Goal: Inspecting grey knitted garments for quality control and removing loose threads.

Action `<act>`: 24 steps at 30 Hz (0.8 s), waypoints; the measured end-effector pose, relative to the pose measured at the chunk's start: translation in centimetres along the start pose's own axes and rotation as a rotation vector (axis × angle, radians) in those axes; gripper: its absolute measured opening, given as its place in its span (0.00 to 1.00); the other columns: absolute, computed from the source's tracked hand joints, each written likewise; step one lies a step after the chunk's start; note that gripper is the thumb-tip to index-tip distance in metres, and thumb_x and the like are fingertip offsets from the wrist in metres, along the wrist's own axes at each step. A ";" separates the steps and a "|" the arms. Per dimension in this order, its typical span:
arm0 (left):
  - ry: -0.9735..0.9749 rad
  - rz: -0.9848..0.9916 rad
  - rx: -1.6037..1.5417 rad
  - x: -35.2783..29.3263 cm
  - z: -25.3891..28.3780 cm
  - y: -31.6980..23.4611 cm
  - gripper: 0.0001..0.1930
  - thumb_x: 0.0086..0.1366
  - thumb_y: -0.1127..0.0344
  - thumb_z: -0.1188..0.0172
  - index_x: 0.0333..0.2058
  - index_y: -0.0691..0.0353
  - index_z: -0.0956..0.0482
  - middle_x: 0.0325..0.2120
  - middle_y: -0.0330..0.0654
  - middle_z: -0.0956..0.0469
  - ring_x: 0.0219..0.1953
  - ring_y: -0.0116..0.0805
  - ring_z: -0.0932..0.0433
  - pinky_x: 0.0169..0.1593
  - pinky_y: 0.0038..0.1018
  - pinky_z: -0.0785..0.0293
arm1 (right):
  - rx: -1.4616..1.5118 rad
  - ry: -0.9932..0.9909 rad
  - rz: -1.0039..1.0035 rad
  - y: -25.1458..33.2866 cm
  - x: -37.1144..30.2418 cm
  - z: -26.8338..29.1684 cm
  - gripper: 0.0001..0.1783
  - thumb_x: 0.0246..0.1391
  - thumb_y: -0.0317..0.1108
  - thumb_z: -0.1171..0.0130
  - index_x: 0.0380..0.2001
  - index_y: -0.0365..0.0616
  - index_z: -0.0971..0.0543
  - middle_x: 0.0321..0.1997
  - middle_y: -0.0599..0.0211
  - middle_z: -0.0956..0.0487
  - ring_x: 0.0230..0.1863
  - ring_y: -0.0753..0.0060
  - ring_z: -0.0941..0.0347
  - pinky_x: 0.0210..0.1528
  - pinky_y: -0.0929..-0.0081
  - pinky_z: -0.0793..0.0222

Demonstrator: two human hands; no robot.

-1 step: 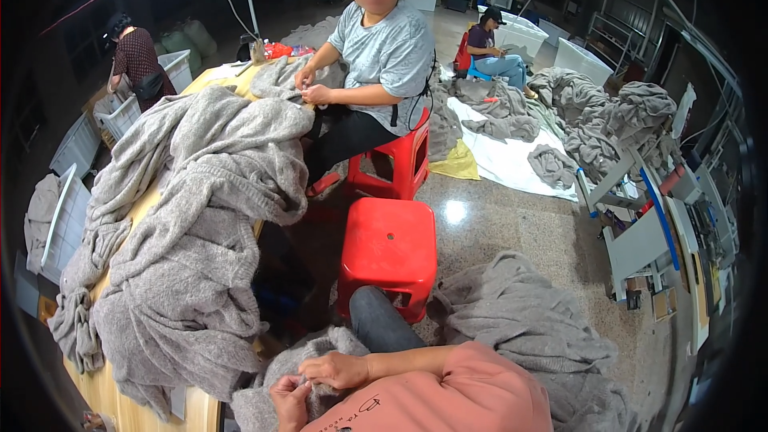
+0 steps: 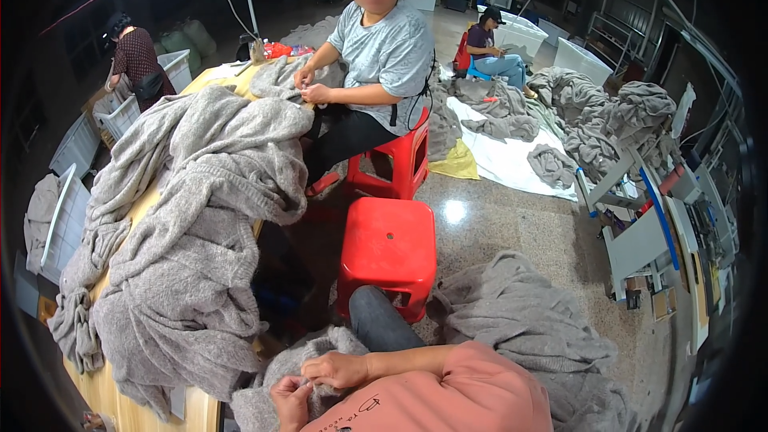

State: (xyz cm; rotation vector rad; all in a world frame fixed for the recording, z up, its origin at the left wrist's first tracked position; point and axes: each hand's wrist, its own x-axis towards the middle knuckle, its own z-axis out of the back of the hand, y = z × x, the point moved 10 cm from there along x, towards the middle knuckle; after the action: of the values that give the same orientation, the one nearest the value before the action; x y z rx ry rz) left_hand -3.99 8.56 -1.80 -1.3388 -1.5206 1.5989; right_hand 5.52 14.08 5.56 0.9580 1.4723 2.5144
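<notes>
At the bottom of the view both my hands work on a grey knit garment (image 2: 308, 346) lying in my lap. My left hand (image 2: 290, 402) is lowest, its fingers pinched on the knit. My right hand (image 2: 338, 369) lies just above it with fingers curled onto the same fabric, and its forearm runs right to a salmon sleeve (image 2: 456, 396). My knee in dark trousers (image 2: 376, 316) sticks up behind the garment.
A wooden table (image 2: 104, 392) at left carries a big heap of grey knitwear (image 2: 200, 216). A red stool (image 2: 388, 248) stands right in front of my knee. A person in a grey shirt (image 2: 384, 56) sits opposite; more knit piles lie on the floor (image 2: 528, 328).
</notes>
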 end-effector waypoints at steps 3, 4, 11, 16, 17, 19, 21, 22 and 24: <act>-0.035 -0.046 0.148 -0.3 -0.1 -0.3 0.06 0.44 0.83 0.43 0.18 0.66 0.29 0.16 0.34 0.28 0.18 0.19 0.33 0.23 0.15 0.38 | 0.166 0.116 -0.163 -1.8 -0.3 -1.0 0.07 0.38 0.25 0.46 0.23 0.39 0.33 0.26 0.58 0.30 0.26 0.54 0.33 0.29 0.65 0.39; -0.037 -0.045 0.148 -0.4 -0.3 -0.4 0.06 0.44 0.83 0.43 0.18 0.66 0.29 0.16 0.34 0.28 0.18 0.19 0.33 0.23 0.15 0.38 | 0.213 0.132 -0.275 -2.7 -0.7 -1.3 0.08 0.37 0.26 0.44 0.22 0.38 0.33 0.25 0.58 0.30 0.27 0.55 0.32 0.30 0.66 0.39; -0.101 -0.181 0.415 -1.3 0.2 -0.8 0.02 0.43 0.79 0.42 0.18 0.67 0.26 0.14 0.39 0.27 0.17 0.21 0.32 0.23 0.20 0.35 | 0.117 0.148 -0.479 -4.4 -2.6 -2.5 0.08 0.41 0.33 0.43 0.23 0.40 0.29 0.20 0.56 0.28 0.24 0.54 0.31 0.27 0.64 0.39; -0.196 -0.371 0.741 -2.8 -0.9 -4.2 0.03 0.42 0.73 0.43 0.19 0.65 0.26 0.13 0.47 0.28 0.15 0.37 0.28 0.22 0.28 0.33 | -0.022 -0.061 -0.296 -3.0 -2.6 -1.5 0.09 0.45 0.30 0.47 0.16 0.41 0.33 0.15 0.53 0.32 0.19 0.50 0.34 0.20 0.65 0.41; -0.213 -0.374 0.724 -2.8 -1.0 -4.6 0.02 0.43 0.73 0.43 0.19 0.64 0.26 0.13 0.47 0.28 0.15 0.39 0.29 0.21 0.29 0.34 | -0.073 -0.055 -0.275 -2.9 -2.7 -1.4 0.08 0.45 0.30 0.48 0.16 0.42 0.33 0.16 0.54 0.33 0.19 0.51 0.35 0.20 0.64 0.41; -0.251 -0.478 0.776 -3.0 -1.3 -6.0 0.02 0.44 0.75 0.44 0.18 0.64 0.28 0.13 0.47 0.30 0.15 0.41 0.31 0.20 0.30 0.36 | -0.136 -0.082 -0.233 -2.5 -2.1 -1.5 0.06 0.43 0.30 0.48 0.18 0.42 0.33 0.18 0.57 0.34 0.21 0.53 0.35 0.22 0.64 0.40; -0.279 -0.610 0.766 -3.2 -2.0 -7.7 0.02 0.46 0.78 0.44 0.19 0.64 0.27 0.16 0.45 0.29 0.16 0.39 0.31 0.20 0.29 0.36 | -0.189 -0.144 -0.256 -1.4 -0.8 -0.1 0.05 0.41 0.27 0.48 0.18 0.42 0.33 0.18 0.58 0.33 0.21 0.54 0.34 0.22 0.65 0.39; -0.302 -0.640 0.743 -3.3 -2.1 -8.1 0.03 0.46 0.79 0.44 0.21 0.64 0.26 0.15 0.45 0.29 0.16 0.39 0.31 0.20 0.29 0.36 | -0.185 -0.142 -0.238 -1.3 -0.4 0.1 0.04 0.41 0.25 0.48 0.17 0.42 0.32 0.18 0.57 0.33 0.21 0.54 0.34 0.22 0.65 0.39; -0.336 -0.645 0.655 -3.5 -1.7 -8.3 0.05 0.45 0.82 0.44 0.21 0.65 0.27 0.15 0.44 0.30 0.17 0.36 0.30 0.20 0.26 0.35 | -0.109 -0.149 -0.281 -2.1 -0.1 0.1 0.03 0.40 0.22 0.48 0.19 0.40 0.30 0.18 0.57 0.32 0.21 0.55 0.33 0.23 0.68 0.38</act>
State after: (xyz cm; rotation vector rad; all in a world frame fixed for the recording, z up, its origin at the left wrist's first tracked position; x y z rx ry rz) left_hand -3.20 7.82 7.32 -0.1981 -1.2397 1.6932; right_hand 5.15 15.21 3.88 0.8346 1.3094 2.2466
